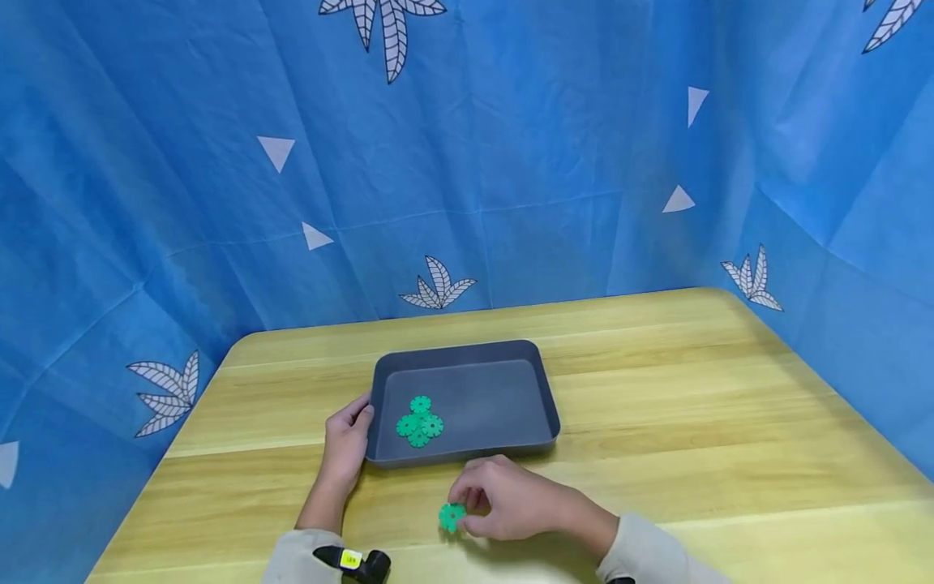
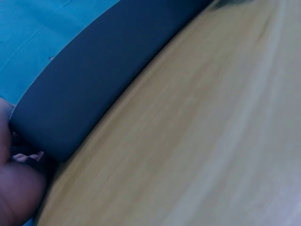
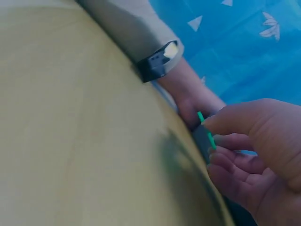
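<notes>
My right hand (image 1: 507, 496) pinches a green notched disc (image 1: 452, 517) between thumb and fingertips, over the table in front of the tray. In the right wrist view this disc (image 3: 207, 132) shows edge-on as a thin green strip. A dark grey rectangular tray (image 1: 481, 401) lies flat, and my left hand (image 1: 346, 438) grips its left side near the front corner. Several green flower-shaped discs (image 1: 419, 422) lie overlapping in the tray's left part. From the left wrist, the tray's outer wall (image 2: 94, 80) fills the upper left, and part of the left hand (image 2: 19, 188) appears at its corner.
The light wood table (image 1: 693, 405) extends widely to the right of the tray. Behind it hangs a blue cloth (image 1: 540, 162) with white leaves and triangles. A black band with a small device (image 1: 353, 561) is strapped round the left sleeve.
</notes>
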`<state>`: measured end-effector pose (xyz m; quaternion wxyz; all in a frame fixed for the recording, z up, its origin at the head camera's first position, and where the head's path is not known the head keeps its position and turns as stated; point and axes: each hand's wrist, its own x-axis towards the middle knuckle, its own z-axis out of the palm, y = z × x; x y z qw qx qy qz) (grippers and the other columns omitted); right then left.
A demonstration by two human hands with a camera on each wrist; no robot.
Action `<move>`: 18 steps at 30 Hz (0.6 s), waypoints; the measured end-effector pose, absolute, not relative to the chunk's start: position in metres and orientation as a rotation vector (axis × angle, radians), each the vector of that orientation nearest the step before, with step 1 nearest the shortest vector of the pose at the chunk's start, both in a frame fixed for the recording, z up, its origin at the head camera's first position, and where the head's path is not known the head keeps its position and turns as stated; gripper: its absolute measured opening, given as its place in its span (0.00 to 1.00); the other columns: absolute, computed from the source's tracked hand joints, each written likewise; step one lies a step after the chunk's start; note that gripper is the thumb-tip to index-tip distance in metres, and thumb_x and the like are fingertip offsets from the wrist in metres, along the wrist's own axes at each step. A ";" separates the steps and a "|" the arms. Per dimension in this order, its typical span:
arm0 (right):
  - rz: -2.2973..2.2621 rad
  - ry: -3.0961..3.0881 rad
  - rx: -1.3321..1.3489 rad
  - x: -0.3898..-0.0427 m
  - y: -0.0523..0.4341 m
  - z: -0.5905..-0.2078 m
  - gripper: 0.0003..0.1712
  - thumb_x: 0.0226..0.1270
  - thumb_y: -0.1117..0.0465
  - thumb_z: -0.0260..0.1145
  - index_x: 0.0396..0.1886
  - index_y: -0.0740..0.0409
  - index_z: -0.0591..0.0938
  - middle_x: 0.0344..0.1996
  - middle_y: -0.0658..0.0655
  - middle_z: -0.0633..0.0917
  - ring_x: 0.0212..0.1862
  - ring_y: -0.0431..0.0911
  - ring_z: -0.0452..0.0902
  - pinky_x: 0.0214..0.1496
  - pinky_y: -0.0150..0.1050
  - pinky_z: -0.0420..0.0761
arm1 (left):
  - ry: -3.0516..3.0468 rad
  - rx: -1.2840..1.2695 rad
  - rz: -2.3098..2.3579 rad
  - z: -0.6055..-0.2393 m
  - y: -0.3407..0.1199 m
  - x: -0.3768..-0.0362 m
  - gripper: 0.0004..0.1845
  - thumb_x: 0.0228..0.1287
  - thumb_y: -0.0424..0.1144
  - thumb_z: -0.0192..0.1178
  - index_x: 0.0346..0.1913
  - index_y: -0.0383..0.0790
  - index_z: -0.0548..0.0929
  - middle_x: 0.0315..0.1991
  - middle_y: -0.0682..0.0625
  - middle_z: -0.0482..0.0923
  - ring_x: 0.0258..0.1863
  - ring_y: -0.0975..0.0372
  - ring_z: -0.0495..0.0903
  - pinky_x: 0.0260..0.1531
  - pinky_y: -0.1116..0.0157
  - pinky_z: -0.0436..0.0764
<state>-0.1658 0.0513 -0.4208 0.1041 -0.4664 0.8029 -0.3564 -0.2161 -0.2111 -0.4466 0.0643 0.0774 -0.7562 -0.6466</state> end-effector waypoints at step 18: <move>-0.905 2.450 -1.404 -0.166 0.050 -0.429 0.05 0.57 0.61 0.66 0.35 0.52 0.83 0.29 0.43 0.77 0.31 0.29 0.70 0.33 0.18 0.72 | -2.284 0.244 -1.948 -0.448 -0.213 -0.218 0.20 0.70 0.35 0.44 0.61 0.30 0.69 0.61 0.39 0.69 0.62 0.55 0.67 0.60 0.57 0.69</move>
